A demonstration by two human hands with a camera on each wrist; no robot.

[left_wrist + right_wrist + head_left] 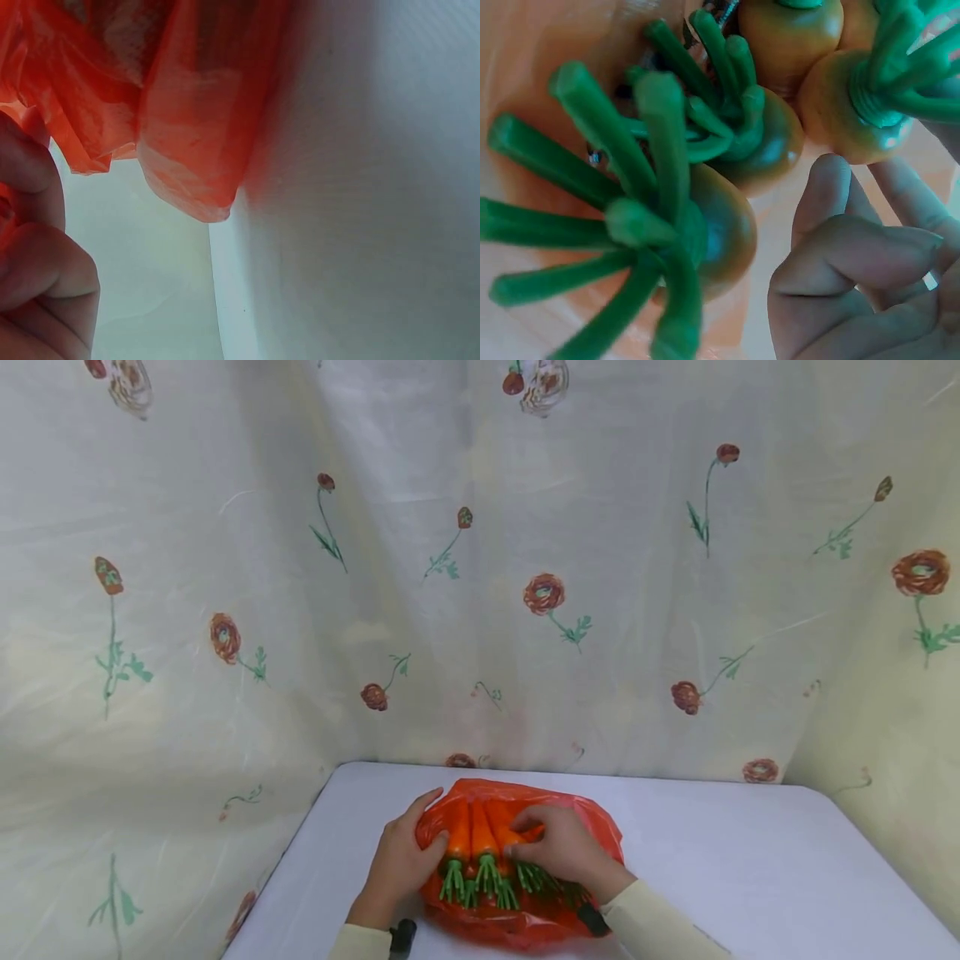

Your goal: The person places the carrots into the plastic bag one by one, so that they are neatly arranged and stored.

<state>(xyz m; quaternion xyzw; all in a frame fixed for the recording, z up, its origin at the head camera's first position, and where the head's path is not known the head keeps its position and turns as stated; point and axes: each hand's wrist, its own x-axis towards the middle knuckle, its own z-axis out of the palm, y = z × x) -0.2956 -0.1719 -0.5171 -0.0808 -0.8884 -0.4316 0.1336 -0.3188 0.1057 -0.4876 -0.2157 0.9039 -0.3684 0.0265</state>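
Several orange carrots (483, 831) with green stem tufts (489, 878) lie side by side in a red plastic bag (517, 935), more of them below the top row. My left hand (401, 860) grips the bag's left side, its thumb by the leftmost carrot. In the left wrist view bent fingers (52, 270) show beside the hanging red film. Over the right part of the row, my right hand (562, 843) holds a carrot between thumb and fingers. Carrot tops (697, 232) fill the left of the right wrist view, a fingertip right at one carrot's underside.
The bag lies on a white table (720, 860). Behind and beside it hangs a pale curtain (480, 610) printed with red flowers. Black wrist straps (402, 937) sit by both light sleeves (660, 927).
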